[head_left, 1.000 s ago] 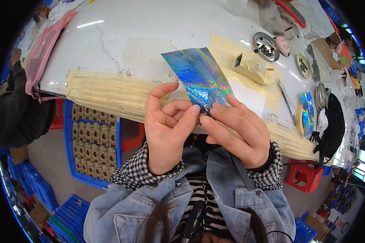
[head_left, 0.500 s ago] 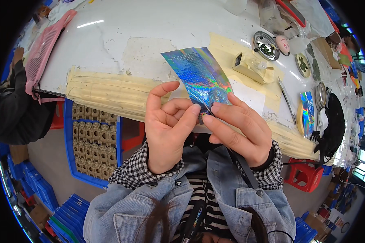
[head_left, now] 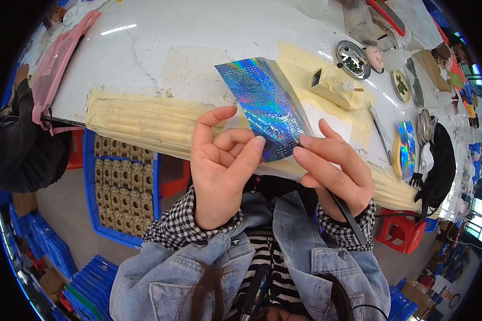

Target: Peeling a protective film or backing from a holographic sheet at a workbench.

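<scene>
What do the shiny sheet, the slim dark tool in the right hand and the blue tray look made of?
Shiny sheet: probably thin plastic film or foil-faced paper, glossy, judging by its rainbow glare and bend. Slim dark tool: coated metal or plastic, unclear which; dark, with little shine. Blue tray: likely plastic; smooth, evenly coloured walls.

This is a workshop or factory floor for assembling small parts: a long white bench (head_left: 182,29) has yellowish tape (head_left: 139,116) along its near edge, and a round metal dish (head_left: 339,58) of tiny dark green pieces (head_left: 353,64) stands toward its right end. Below the near edge, a blue crate (head_left: 92,198) holds rows of identical tan housings (head_left: 125,172), with stacked blue trays (head_left: 93,283) and a red plastic stool (head_left: 405,234) nearby. Another person's dark sleeve (head_left: 27,142) shows at the bench's left end.
</scene>
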Demonstrator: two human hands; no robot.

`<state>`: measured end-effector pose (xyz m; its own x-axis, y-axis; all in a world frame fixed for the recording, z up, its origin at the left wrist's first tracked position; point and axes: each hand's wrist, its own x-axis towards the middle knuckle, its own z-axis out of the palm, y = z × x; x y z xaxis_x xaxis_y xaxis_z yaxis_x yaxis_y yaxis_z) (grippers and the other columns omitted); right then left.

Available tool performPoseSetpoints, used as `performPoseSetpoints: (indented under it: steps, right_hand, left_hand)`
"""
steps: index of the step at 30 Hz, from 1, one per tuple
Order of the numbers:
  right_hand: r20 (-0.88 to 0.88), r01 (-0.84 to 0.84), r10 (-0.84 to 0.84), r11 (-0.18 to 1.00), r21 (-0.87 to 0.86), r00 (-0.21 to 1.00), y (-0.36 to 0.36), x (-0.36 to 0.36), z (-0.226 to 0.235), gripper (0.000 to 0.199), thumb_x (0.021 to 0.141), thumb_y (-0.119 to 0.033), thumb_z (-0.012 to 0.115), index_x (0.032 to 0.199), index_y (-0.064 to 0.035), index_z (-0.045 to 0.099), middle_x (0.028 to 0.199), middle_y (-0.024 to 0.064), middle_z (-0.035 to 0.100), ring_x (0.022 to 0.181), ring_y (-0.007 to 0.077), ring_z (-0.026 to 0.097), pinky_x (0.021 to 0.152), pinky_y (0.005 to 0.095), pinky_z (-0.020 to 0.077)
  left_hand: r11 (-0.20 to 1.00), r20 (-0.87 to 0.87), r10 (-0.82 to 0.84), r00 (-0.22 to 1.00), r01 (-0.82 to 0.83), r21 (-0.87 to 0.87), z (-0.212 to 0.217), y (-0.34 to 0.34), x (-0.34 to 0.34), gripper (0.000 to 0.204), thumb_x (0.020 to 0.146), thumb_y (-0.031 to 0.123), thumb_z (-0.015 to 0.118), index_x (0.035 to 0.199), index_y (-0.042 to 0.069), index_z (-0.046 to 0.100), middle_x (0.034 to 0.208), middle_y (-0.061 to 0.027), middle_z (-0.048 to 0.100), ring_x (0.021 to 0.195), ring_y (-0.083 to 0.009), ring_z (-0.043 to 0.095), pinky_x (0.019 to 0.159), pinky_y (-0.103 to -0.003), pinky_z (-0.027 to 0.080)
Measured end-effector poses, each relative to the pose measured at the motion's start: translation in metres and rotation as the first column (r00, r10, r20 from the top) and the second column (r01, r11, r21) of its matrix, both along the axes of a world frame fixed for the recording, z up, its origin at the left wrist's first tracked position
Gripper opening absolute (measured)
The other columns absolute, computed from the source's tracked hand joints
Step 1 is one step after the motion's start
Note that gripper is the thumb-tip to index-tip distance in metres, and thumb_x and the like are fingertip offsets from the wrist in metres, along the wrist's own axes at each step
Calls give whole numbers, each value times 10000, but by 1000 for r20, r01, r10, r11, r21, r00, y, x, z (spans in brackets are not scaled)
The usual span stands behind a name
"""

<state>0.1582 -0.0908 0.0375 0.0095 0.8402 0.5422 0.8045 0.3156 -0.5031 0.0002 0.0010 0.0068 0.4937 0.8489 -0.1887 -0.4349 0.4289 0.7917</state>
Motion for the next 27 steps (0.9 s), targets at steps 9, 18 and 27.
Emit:
performPoseSetpoints:
  steps: [9, 18, 27]
  right_hand:
    - [458, 219, -159, 972, -79, 874, -37, 31, -3, 331, 733, -188, 749, 1050, -101, 707, 956, 64, 665, 925, 233, 658, 958, 492, 492]
    - [520, 208, -112, 969, -129, 847, -43, 31, -5, 307, 754, -194, 714, 1046, -100, 694, 945, 41, 650, 920, 209, 636, 991, 482, 473]
    - [495, 218, -131, 968, -123, 859, -46, 34, -2, 340, 743, -207, 726, 1063, -94, 693, 912, 45, 649, 886, 209, 632, 990, 486, 472]
  left_hand:
    - [998, -12, 64, 998, -64, -14, 0, -1, 4, 507, 866, -81, 600, 1298, 18, 355, 884, -58, 635, 767, -75, 585, 683, -212, 483]
    - [997, -25, 79, 997, -79, -7, 0, -1, 5, 505, 866, -68, 609, 1298, 11, 360, 906, -77, 648, 769, -80, 591, 668, -213, 482]
    - [997, -38, 76, 996, -76, -2, 1, -1, 5, 507, 868, -66, 610, 1303, 11, 361, 909, -78, 647, 784, -84, 598, 676, -222, 494]
